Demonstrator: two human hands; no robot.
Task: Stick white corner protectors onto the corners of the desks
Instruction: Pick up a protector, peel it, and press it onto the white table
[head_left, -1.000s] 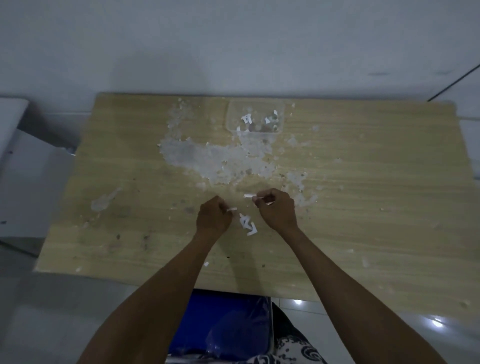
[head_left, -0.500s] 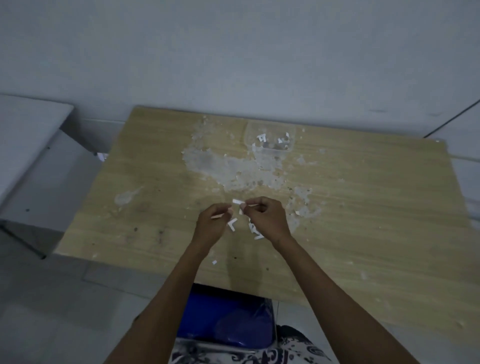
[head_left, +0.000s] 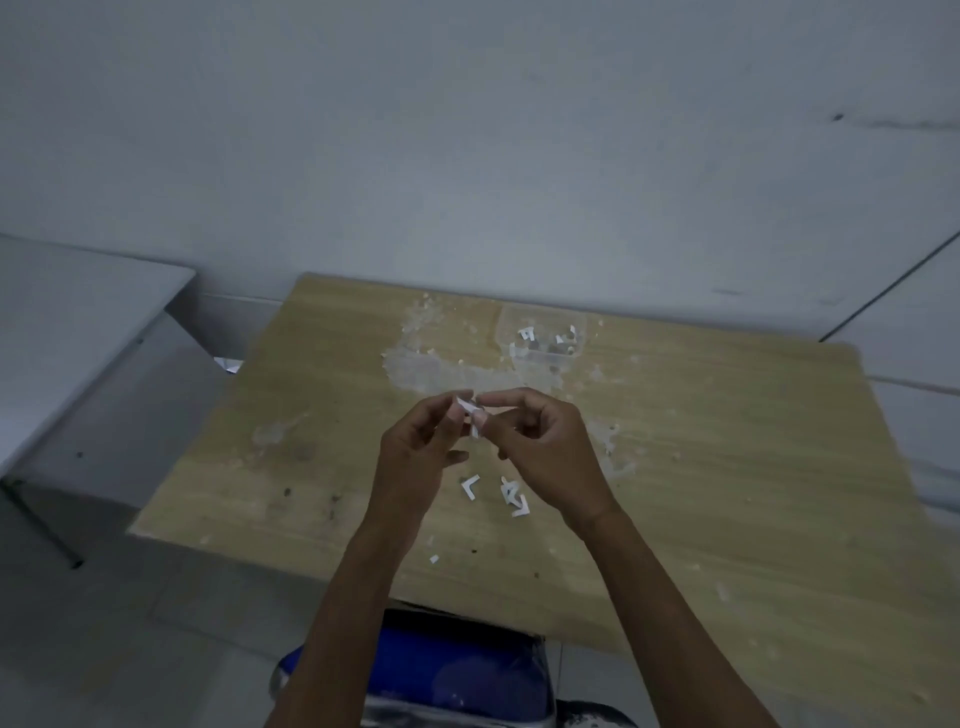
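A small white corner protector (head_left: 469, 409) is pinched between the fingertips of my left hand (head_left: 415, 457) and my right hand (head_left: 545, 452), raised above the middle of the wooden desk (head_left: 727, 467). Below my hands, loose white L-shaped protectors lie on the desk: one (head_left: 470, 487) under my left hand and a pair (head_left: 515, 499) by my right wrist. A clear plastic tub (head_left: 543, 335) at the desk's far edge holds a few more white pieces.
A patch of pale scraped residue (head_left: 431, 364) spreads over the desk's far middle. A tiny white scrap (head_left: 434, 559) lies near the front edge. A blue seat (head_left: 457, 670) stands below the desk's front edge. A grey table (head_left: 67, 322) stands at the left, a wall behind.
Both hands have come together and lifted off the desk with one protector between them. The camera has tilted up, so the desk sits lower in view.
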